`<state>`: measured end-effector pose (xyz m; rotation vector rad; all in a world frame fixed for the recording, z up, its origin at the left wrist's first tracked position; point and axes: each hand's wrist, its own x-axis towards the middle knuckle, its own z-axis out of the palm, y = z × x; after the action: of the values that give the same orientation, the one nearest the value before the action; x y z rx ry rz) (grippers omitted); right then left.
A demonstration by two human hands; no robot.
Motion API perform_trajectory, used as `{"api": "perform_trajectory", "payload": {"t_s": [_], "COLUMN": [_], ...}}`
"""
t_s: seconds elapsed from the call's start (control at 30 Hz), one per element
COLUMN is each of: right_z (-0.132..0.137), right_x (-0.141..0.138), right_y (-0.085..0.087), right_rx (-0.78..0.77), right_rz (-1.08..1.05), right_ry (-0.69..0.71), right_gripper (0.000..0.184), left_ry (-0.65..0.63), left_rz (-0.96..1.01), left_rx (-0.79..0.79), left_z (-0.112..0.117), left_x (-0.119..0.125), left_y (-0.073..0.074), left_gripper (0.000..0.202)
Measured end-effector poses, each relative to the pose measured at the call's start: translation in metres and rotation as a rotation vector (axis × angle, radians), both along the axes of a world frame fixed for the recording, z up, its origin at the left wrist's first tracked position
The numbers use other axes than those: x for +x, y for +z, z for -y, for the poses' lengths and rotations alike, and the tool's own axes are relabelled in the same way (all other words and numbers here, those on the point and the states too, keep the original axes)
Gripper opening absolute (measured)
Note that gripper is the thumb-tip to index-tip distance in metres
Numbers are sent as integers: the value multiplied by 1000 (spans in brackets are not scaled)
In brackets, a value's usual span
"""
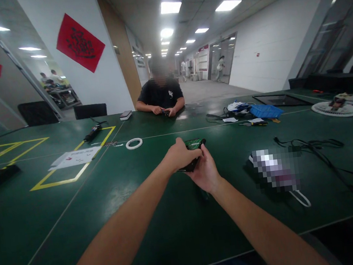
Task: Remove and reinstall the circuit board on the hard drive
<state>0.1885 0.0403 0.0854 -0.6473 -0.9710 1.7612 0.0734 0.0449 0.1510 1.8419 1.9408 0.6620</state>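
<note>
Over the middle of the green tabletop [160, 211], both of my hands hold a small black device with a green circuit board [196, 143] on its upper face. My left hand [179, 155] is closed over its left side, the thumb reaching across toward the right. From below and the right, my right hand [207, 172] supports it, with fingertips at its right edge. Much of the device is hidden behind my fingers. A white ring [134, 143] lies on the table to the left of my hands.
Across the table sits a person [161, 92] handling a small dark object. At right lie a pixelated object [273, 171] with a white strap and black cables [319, 154]. Behind them are a blue basket [266, 111] and a white fan grille [335, 109]. Papers [75, 157] lie left.
</note>
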Motion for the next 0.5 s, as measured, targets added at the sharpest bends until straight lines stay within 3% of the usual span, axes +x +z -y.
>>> {"api": "perform_trajectory", "payload": {"t_s": [0.17, 0.23, 0.3, 0.4, 0.5], "right_z": [-10, -17, -27, -50, -80], "right_x": [23, 36, 51, 82, 124], "right_y": [7, 5, 4, 13, 35], "right_rx": [-115, -106, -44, 96, 117], "right_rz": [-78, -64, -9, 137, 328], "right_ry": [51, 57, 29, -73, -110], "right_gripper": [69, 71, 72, 73, 68], "left_ry": [-109, -139, -127, -80, -371], "left_rz": [160, 249, 295, 176, 71], "left_rx": [-7, 40, 126, 268, 207], "left_z": [0, 1, 5, 21, 47], "left_x": [5, 4, 3, 5, 9], "left_y": [1, -5, -17, -47, -77], "left_gripper": [91, 85, 72, 52, 50]}}
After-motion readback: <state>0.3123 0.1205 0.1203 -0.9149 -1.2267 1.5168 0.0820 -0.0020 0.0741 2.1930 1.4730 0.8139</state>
